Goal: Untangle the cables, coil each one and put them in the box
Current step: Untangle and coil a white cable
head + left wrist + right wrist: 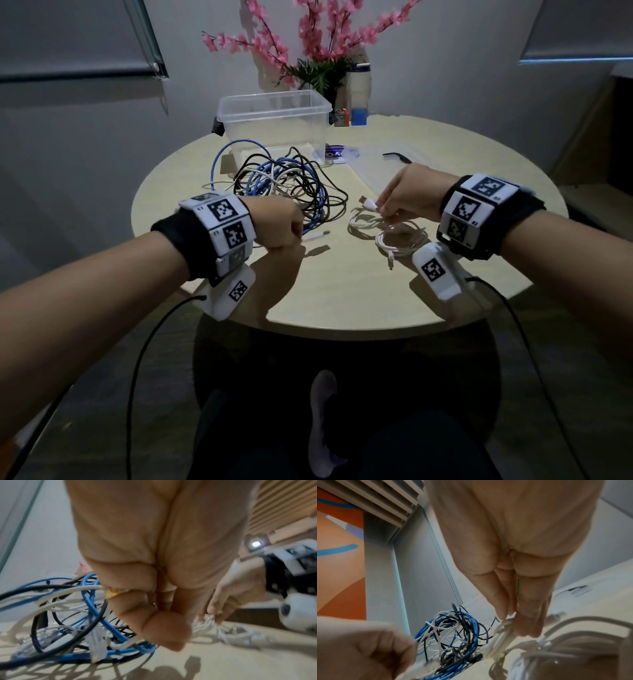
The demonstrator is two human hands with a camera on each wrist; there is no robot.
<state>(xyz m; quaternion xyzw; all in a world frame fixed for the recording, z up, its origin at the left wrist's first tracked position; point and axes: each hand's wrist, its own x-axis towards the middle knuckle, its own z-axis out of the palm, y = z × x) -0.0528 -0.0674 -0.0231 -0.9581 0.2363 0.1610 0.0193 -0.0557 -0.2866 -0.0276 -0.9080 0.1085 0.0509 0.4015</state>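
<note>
A tangle of blue, black and white cables (281, 185) lies mid-table in front of the clear plastic box (274, 116). My left hand (291, 233) is curled in a fist at the tangle's near edge and grips a thin white cable end whose plug (317, 235) sticks out to the right. My right hand (387, 209) pinches a separate white cable just behind its USB plug (368, 204). The rest of that cable lies in loose loops (390, 233) under the hand. In the right wrist view the fingers (513, 608) pinch the white cable (498, 639) beside the tangle (452, 632).
The round table's near edge (342, 329) curves just below my wrists. The box's clear lid (383, 164) with a black clip lies right of the box. A vase of pink flowers (308, 44), a bottle (358, 92) and small items stand behind the box.
</note>
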